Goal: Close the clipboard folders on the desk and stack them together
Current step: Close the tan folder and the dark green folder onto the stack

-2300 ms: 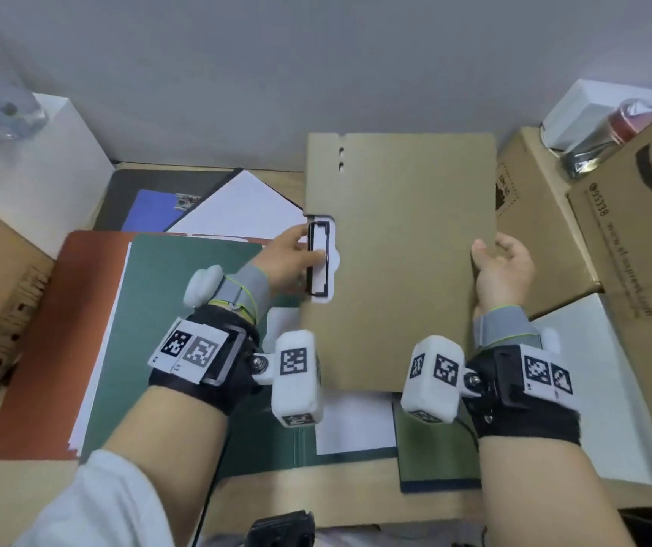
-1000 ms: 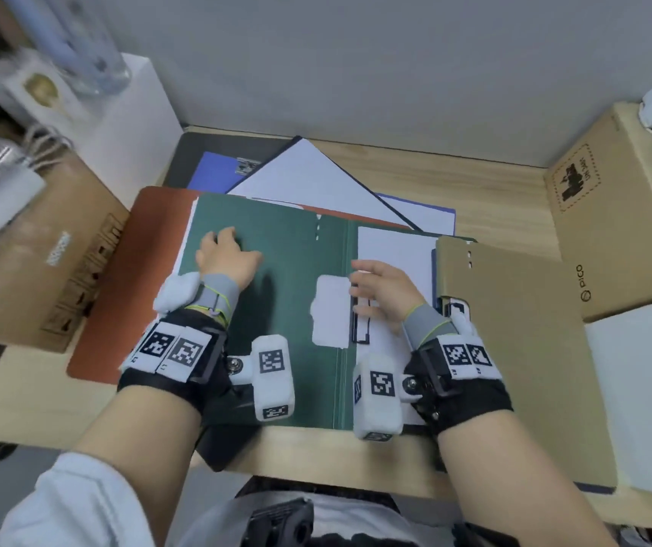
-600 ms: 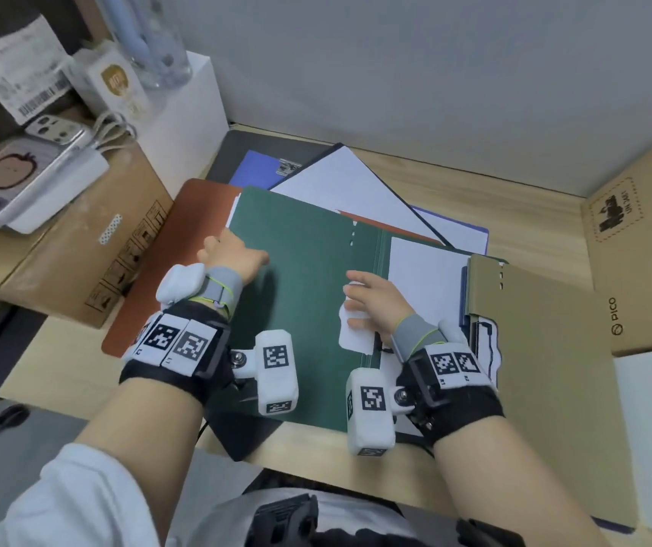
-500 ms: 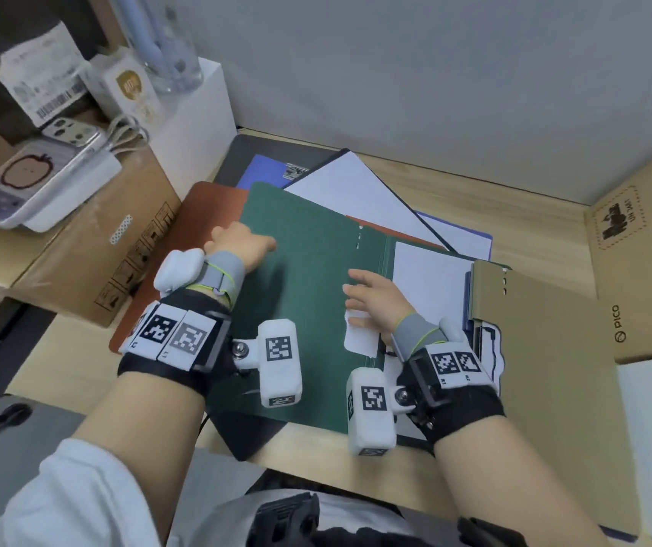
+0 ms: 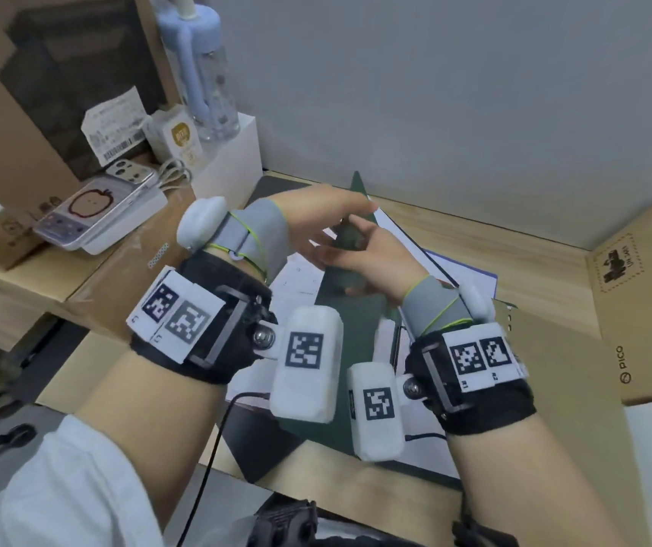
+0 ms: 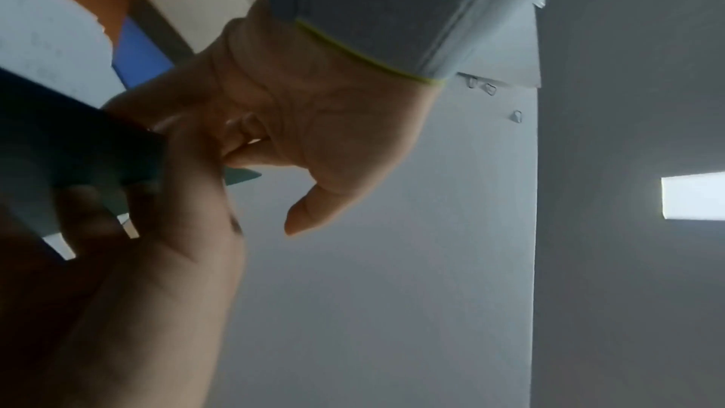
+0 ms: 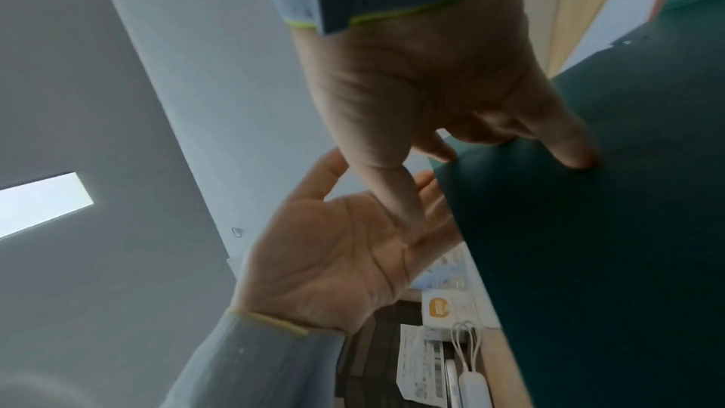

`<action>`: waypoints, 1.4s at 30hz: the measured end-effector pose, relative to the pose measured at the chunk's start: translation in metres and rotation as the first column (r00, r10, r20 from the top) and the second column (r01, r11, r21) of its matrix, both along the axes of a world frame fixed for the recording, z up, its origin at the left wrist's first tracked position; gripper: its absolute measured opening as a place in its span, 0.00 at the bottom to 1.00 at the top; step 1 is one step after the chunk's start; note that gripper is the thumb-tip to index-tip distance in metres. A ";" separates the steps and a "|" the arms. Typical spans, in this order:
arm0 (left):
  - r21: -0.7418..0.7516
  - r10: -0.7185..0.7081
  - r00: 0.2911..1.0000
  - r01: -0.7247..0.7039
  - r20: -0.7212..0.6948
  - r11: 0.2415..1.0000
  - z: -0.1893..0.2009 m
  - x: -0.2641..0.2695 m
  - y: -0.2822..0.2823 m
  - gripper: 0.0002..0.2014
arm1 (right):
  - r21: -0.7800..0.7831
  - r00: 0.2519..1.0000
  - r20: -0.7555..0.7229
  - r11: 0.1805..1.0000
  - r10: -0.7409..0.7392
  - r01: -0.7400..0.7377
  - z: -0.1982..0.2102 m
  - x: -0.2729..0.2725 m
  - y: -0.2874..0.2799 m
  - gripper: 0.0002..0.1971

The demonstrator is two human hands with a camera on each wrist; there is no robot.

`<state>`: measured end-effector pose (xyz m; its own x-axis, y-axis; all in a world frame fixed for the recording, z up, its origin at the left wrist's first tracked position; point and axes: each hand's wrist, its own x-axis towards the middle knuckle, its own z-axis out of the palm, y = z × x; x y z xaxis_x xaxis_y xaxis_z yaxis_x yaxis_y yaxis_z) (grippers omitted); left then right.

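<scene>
The dark green clipboard folder (image 5: 356,313) lies on the desk with its left cover (image 7: 588,259) lifted almost upright between my hands. My right hand (image 5: 360,254) holds the cover's free edge, with fingers (image 7: 569,154) on its face. Flat and relaxed, my left hand (image 5: 316,215) lays its fingers against the other side; its palm (image 7: 333,253) shows in the right wrist view. White sheets (image 5: 300,286) are uncovered under the raised cover. A tan clipboard folder (image 5: 553,388) lies shut to the right. Blue and black folders (image 5: 458,266) peek out behind.
On the left a cardboard box (image 5: 99,278) carries a white device (image 5: 91,215), a white box (image 5: 233,163) and a water bottle (image 5: 206,73). A PICO carton (image 5: 640,309) stands at the right. A black cable (image 5: 206,459) hangs over the desk's front edge.
The green cover, flat under both hands half a second ago, has swung up off the desk from the left. Both hands have risen with it, and the right hand left the clip.
</scene>
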<state>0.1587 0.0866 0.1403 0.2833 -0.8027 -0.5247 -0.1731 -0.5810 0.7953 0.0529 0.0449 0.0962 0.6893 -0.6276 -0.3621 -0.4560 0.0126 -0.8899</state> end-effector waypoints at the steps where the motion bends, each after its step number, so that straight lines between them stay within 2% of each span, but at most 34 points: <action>1: -0.037 -0.006 0.998 0.003 -0.065 0.999 0.000 -0.001 0.000 0.10 | -0.012 1.000 0.004 1.000 -0.020 0.020 0.002 -0.005 -0.002 0.26; 3: -0.103 -0.001 0.979 -0.021 -0.206 0.994 -0.006 0.001 -0.001 0.13 | 0.004 0.997 0.027 0.997 -0.075 0.074 0.005 -0.016 -0.006 0.23; 6: -0.151 0.059 0.927 -0.123 -0.371 0.981 -0.030 0.008 -0.003 0.17 | 0.069 0.991 0.052 0.991 -0.121 0.117 0.006 -0.027 -0.015 0.24; 9: -0.021 0.164 0.843 -0.203 -0.513 0.979 -0.073 0.009 -0.001 0.13 | 0.140 0.976 0.110 0.975 -0.190 0.174 0.007 -0.035 -0.018 0.36; 12: 0.196 0.252 0.805 -0.171 -0.537 0.966 -0.119 0.001 0.000 0.12 | 0.163 0.945 0.185 0.957 -0.269 0.241 0.008 -0.050 -0.027 0.34; 15: 0.320 0.299 0.793 -0.139 -0.531 0.937 -0.149 -0.007 0.003 0.15 | 0.230 0.899 0.278 0.933 -0.337 0.279 0.015 -0.066 -0.038 0.38; 18: 0.349 0.272 0.800 -0.085 -0.534 0.933 -0.162 -0.014 0.002 0.17 | 0.308 0.838 0.372 0.905 -0.400 0.295 0.021 -0.082 -0.046 0.36; 20: 0.327 0.233 0.814 -0.057 -0.532 0.943 -0.160 -0.020 -0.002 0.20 | 0.342 0.794 0.439 0.895 -0.421 0.285 0.020 -0.091 -0.052 0.30; 23: 0.300 0.219 0.795 -0.049 -0.566 0.953 -0.162 -0.025 -0.007 0.22 | 0.379 0.754 0.508 0.894 -0.417 0.238 0.012 -0.096 -0.056 0.21; 26: 0.283 0.218 0.835 -0.078 -0.506 0.956 -0.160 -0.030 -0.009 0.23 | 0.416 0.713 0.533 0.875 -0.456 0.249 -0.001 -0.101 -0.061 0.22; 30: 0.199 0.253 0.889 -0.188 -0.381 0.962 -0.154 -0.034 -0.016 0.31 | 0.419 0.676 0.524 0.848 -0.519 0.325 -0.013 -0.108 -0.069 0.24; 33: 0.176 0.269 0.904 -0.220 -0.333 0.959 -0.153 -0.021 -0.022 0.32 | 0.454 0.605 0.542 0.809 -0.583 0.373 -0.027 -0.109 -0.073 0.18; 35: 0.189 0.292 0.937 -0.257 -0.191 0.948 -0.157 -0.006 -0.020 0.37 | 0.515 0.575 0.506 0.760 -0.642 0.396 -0.045 -0.110 -0.070 0.16; 37: 0.207 0.278 0.960 -0.266 -0.030 0.941 -0.169 0.012 -0.016 0.46 | 0.563 0.611 0.418 0.719 -0.672 0.407 -0.072 -0.113 -0.065 0.18; 38: 0.202 0.254 0.967 -0.255 0.029 0.946 -0.171 0.019 -0.013 0.44 | 0.568 0.660 0.366 0.719 -0.656 0.400 -0.086 -0.115 -0.060 0.18; 41: 0.133 0.261 0.955 -0.279 0.143 0.951 -0.168 0.031 -0.005 0.15 | 0.565 0.813 0.089 0.701 -0.575 0.435 -0.121 -0.120 -0.043 0.17; 42: 0.105 0.281 0.947 -0.299 0.155 0.949 -0.169 0.035 -0.002 0.13 | 0.554 0.832 -0.003 0.692 -0.554 0.462 -0.132 -0.122 -0.038 0.17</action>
